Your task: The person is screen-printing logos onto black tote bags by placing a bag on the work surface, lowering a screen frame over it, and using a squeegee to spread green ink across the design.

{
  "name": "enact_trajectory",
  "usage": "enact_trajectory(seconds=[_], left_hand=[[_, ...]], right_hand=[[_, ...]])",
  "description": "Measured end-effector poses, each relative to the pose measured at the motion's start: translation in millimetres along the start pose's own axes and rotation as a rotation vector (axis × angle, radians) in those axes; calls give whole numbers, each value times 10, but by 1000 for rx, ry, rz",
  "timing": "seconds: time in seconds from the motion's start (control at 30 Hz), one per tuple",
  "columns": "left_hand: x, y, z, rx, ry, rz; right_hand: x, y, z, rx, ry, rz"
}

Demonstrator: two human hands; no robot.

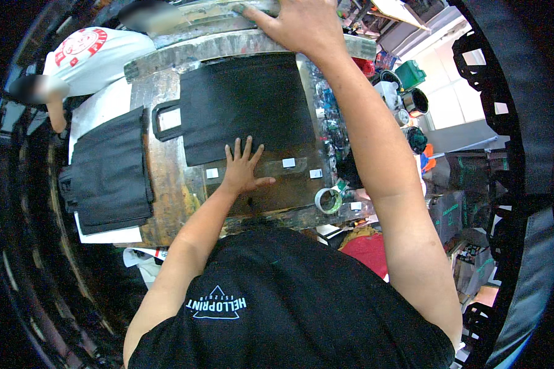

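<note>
A black fabric bag (246, 101) lies flat on the work board (271, 190), its loop handle (167, 120) pointing left. My left hand (243, 169) rests palm down with fingers spread, fingertips on the bag's near edge and palm over the brown board. Small white squares (289, 163) are stuck on the board near that edge. At the far side, my right hand (308, 27) grips a worn, paint-stained frame bar (209, 27), the thumb stretched along it. The other fingers of this hand are cut off by the picture's upper edge.
A stack of black bags (108, 172) lies on white sheets at the left. Another person in a white shirt (98, 58) is at the far left. A tape roll (328, 200) lies near the right edge; paint cans (415, 101) and a green container (410, 75) stand beyond.
</note>
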State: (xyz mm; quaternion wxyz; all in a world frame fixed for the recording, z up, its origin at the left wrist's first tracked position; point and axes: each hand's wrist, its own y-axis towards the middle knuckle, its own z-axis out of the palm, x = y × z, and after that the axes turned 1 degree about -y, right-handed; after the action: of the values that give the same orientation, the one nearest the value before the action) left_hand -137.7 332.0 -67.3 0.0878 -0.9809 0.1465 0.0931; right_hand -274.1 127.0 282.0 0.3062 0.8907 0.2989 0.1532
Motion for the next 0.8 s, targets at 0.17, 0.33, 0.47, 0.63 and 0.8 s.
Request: enact_trajectory(seconds=[0.17, 0.33, 0.47, 0.63, 0.8], left_hand=[[-137, -68, 154, -82, -35, 40], [-209, -156, 183, -105, -64, 46], [-244, -190, 129, -52, -45, 43], [-182, -292, 97, -39, -71, 52], [-173, -294, -336, 68, -69, 11]], right_hand=[[9, 1, 19, -9, -15, -8], [41, -37, -12, 16, -17, 36], [49, -117, -12, -23, 14, 18], [27, -168, 14, -38, -13, 2], [115, -207, 21, 35, -31, 27]])
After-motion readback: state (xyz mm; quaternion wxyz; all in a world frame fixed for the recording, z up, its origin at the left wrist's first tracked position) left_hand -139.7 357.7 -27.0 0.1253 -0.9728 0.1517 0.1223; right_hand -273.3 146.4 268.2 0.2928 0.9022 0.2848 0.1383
